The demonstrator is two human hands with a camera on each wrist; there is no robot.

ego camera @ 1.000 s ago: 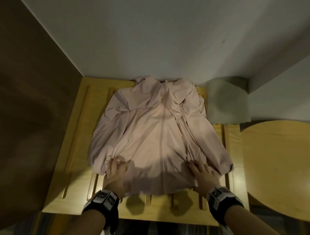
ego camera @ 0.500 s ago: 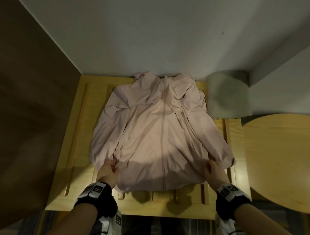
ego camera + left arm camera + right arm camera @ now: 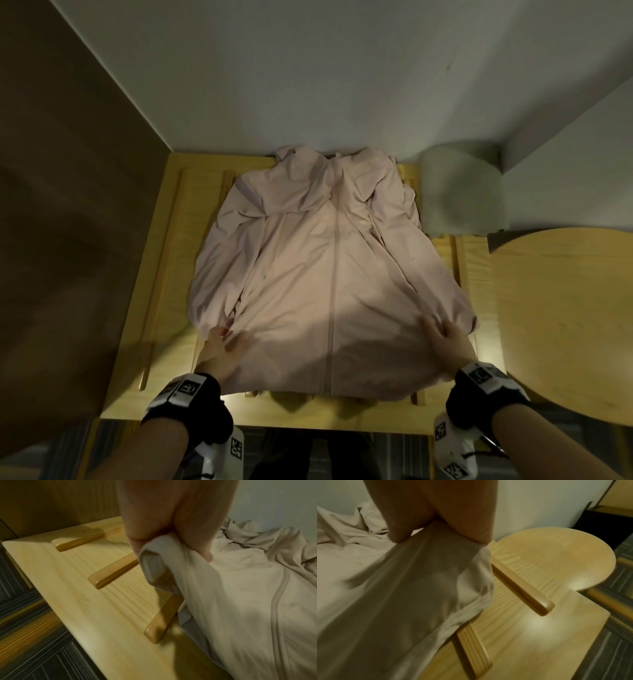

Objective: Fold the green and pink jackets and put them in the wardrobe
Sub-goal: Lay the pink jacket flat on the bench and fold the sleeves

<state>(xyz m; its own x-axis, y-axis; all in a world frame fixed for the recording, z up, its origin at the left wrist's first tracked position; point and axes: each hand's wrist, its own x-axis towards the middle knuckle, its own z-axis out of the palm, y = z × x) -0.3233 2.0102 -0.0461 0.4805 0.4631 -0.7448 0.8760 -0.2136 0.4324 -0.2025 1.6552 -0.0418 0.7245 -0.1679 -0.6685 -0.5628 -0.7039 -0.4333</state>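
The pink jacket (image 3: pixel 329 274) lies front-up, zip closed, spread across the wooden table (image 3: pixel 154 308), collar toward the wall. My left hand (image 3: pixel 222 346) pinches the hem's left corner (image 3: pixel 159 561) and lifts it off the wood. My right hand (image 3: pixel 445 339) grips the hem's right corner (image 3: pixel 440 563), also raised. The hem is stretched taut between both hands. A folded green jacket (image 3: pixel 462 195) sits at the table's far right by the wall.
Raised wooden slats (image 3: pixel 113 573) run along the table top under the jacket. A round wooden table (image 3: pixel 561 315) adjoins on the right. A brown wooden panel (image 3: pixel 68 205) stands on the left, a white wall (image 3: pixel 308 68) behind. Striped carpet (image 3: pixel 25 635) lies below.
Both hands moved outward from the lower front of the jacket to its hem corners, took hold and pulled the hem toward me, smoothing the fabric.
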